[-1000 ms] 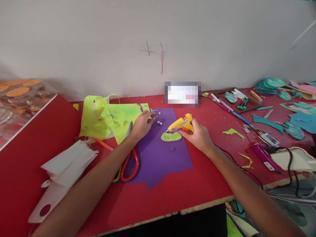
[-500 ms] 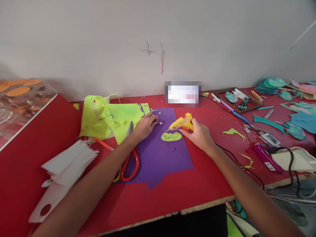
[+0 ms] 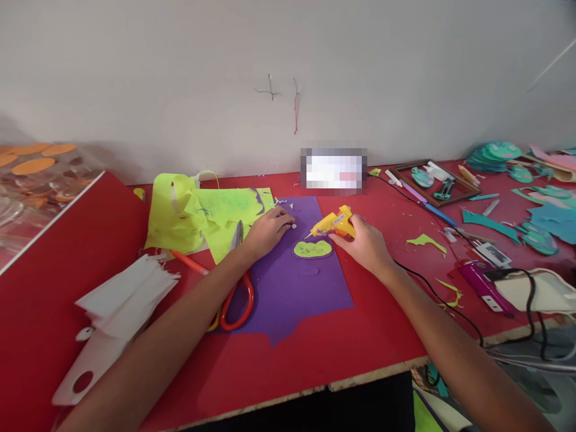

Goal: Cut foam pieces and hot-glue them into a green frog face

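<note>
My right hand (image 3: 366,245) grips a yellow glue gun (image 3: 333,224), its nozzle pointing left just above a lime green foam cut-out (image 3: 312,248). That cut-out lies on a purple foam sheet (image 3: 297,276) on the red table (image 3: 342,354). My left hand (image 3: 265,231) rests on the sheet's upper left part, fingers curled and pinched around small white pieces (image 3: 293,226); what it holds is too small to name.
Red-handled scissors (image 3: 236,288) lie under my left forearm. Lime green paper (image 3: 198,216) sits at the back left, white cut paper (image 3: 121,300) at the left. A black cord (image 3: 432,291) trails right from the glue gun. Teal foam shapes (image 3: 535,222) and a wooden tray (image 3: 434,180) crowd the right.
My left hand slid a little to the right across the purple sheet toward the white pieces. The glue gun's nozzle has lifted slightly off the green cut-out.
</note>
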The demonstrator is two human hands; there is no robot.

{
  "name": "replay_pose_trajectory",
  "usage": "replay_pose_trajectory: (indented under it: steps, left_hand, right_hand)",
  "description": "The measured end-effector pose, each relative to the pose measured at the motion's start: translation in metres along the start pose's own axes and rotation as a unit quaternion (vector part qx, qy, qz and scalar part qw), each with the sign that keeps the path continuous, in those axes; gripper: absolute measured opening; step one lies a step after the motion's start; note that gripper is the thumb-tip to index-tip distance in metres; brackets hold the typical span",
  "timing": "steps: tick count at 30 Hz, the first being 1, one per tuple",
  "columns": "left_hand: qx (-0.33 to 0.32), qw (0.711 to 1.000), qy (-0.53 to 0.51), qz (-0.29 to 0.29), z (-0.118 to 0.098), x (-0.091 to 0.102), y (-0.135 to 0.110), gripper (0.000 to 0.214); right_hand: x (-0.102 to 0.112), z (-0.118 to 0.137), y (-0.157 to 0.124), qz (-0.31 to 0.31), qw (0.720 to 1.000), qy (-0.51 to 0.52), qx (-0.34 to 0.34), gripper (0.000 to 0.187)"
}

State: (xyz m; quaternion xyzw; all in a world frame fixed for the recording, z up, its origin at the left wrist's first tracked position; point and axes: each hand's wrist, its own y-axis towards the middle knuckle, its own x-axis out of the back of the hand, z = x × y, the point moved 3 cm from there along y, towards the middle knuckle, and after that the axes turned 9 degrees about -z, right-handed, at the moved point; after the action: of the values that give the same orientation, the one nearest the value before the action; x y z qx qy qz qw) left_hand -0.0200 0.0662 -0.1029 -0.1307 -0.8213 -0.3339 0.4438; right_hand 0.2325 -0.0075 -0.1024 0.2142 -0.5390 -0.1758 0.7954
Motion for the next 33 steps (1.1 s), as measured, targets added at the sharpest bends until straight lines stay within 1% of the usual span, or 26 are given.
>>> replay_pose_trajectory:
  steps: [11, 16, 24, 29, 31, 33]
  left_hand:
    - [-0.002, 1.000, -0.004, -0.005, -0.0018, 0.0022, 0.0012, 0.010]
    - [0.000, 1.000, 0.011, -0.010, -0.0015, 0.0016, 0.0019, 0.012]
    - [0.003, 0.998, -0.016, -0.056, -0.0001, 0.0044, 0.0002, 0.018]
    - [0.036, 0.998, -0.003, -0.043, 0.0008, 0.0040, 0.0001, 0.017]
    - [0.033, 0.998, 0.007, -0.046, 0.0005, 0.0045, 0.0007, 0.016]
    - [0.022, 0.998, 0.012, -0.062, -0.0003, 0.0060, 0.0014, 0.018]
  right_hand:
    - [-0.0003, 0.0001, -0.0003, 0.009, 1.000, 0.001, 0.002, 0.043]
    - [0.0004, 0.0013, -0.0004, 0.013, 1.000, -0.001, 0.003, 0.042]
    - [-0.0008, 0.0010, -0.0004, 0.021, 1.000, -0.007, -0.001, 0.041]
    - [-0.0002, 0.0016, -0.0005, 0.027, 1.000, -0.009, 0.002, 0.041]
    - [-0.0003, 0.0014, -0.0007, 0.029, 1.000, -0.009, 0.000, 0.041]
    - [-0.0008, 0.0010, -0.0008, 0.032, 0.999, -0.011, -0.003, 0.041]
